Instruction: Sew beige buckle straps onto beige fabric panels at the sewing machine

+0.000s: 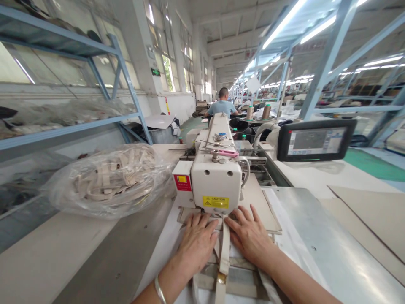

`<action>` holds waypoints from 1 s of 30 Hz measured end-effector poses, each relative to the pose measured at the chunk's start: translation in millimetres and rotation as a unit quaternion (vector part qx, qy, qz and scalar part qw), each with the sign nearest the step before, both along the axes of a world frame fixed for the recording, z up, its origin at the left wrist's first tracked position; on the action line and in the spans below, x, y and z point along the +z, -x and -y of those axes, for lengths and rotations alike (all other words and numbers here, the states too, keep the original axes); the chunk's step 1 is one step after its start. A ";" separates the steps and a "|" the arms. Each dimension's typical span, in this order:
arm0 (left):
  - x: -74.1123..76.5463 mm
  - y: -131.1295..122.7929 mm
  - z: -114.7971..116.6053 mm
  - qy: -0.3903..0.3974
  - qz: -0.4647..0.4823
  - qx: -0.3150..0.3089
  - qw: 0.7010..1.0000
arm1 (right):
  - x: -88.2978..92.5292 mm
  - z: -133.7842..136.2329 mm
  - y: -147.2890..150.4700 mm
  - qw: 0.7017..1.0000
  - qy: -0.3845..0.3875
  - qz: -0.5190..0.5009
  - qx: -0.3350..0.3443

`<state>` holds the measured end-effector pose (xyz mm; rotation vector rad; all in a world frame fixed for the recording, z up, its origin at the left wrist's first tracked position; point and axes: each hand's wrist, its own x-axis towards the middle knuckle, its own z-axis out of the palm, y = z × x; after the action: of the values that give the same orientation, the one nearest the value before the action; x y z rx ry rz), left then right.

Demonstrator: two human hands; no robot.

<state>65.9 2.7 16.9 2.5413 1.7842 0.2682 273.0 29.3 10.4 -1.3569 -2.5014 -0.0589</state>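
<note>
Both my hands lie on the work under the head of a white sewing machine (216, 179). My left hand (198, 240) rests flat with its fingers stretched toward the machine, left of a beige strap (225, 249). On the strap's other side, my right hand (249, 234) is spread, its thumb and index finger close to the strap. Beneath the fingers is a beige panel (267, 211). A small gold-coloured metal piece (221, 278) sits on the strap nearer to me. The needle area is hidden behind the machine head and my fingers.
A clear plastic bag (110, 179) of beige straps lies on the left. To the right stand a control screen (316, 140) and flat beige panels (373, 215). Pink-handled snips (228, 153) lie on the machine. A person (223, 103) sits ahead. Blue shelving (133, 93) lines the left.
</note>
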 end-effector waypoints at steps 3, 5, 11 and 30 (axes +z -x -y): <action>-1.8 -2.8 0.1 -0.022 -0.020 0.000 1.000 | 1.3 -0.3 1.1 1.000 -0.007 0.001 -0.003; -2.4 -4.5 0.3 -0.033 -0.035 -0.005 0.999 | 1.3 -1.0 1.3 1.000 -0.010 0.006 -0.002; 1.2 -2.3 9.4 -0.033 -0.040 -0.010 0.999 | -0.1 4.0 5.3 1.000 0.006 0.000 0.011; 11.9 7.6 17.8 -0.004 -0.047 -0.001 0.999 | 2.7 15.1 24.6 1.000 -0.009 0.027 0.008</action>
<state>58.3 -15.1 28.8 2.6029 1.8158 0.1584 248.3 14.2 13.1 -1.3450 -2.5504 -0.1166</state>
